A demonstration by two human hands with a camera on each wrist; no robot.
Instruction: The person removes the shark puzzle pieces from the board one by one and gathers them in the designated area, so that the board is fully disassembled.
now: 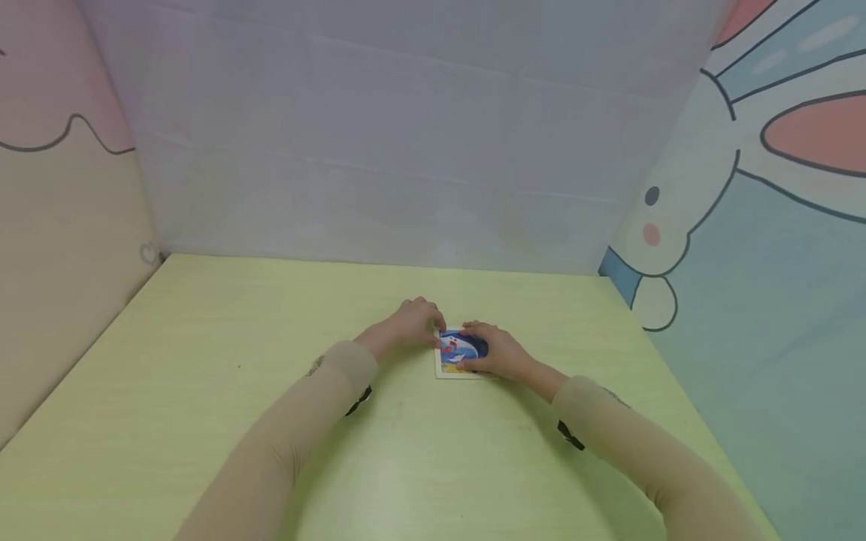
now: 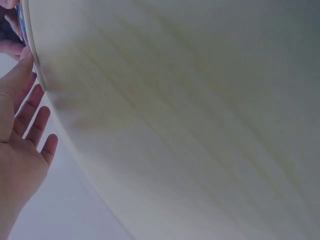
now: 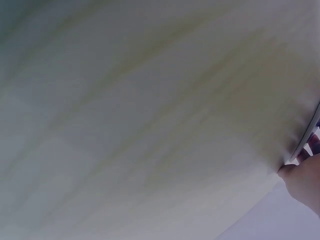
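Observation:
A small square picture board (image 1: 449, 369) with a pale border and a blue sea picture lies flat on the table. My left hand (image 1: 411, 323) holds its left edge near the far corner, with the thumb and index finger at the rim. In the left wrist view the left hand (image 2: 22, 130) has its other fingers spread below the board's edge (image 2: 34, 50). From the right, my right hand (image 1: 504, 355) grips across the board, its thumb nearer me and its fingers at the far side, hiding the right part. The right wrist view shows the right hand (image 3: 305, 182) against the board's edge (image 3: 306, 135).
The pale yellow-green table (image 1: 203, 391) extends around both arms. A plain light backdrop (image 1: 379, 150) stands behind it. Printed side panels rise at the left (image 1: 61, 248) and right (image 1: 764, 315), the right one with a cartoon rabbit.

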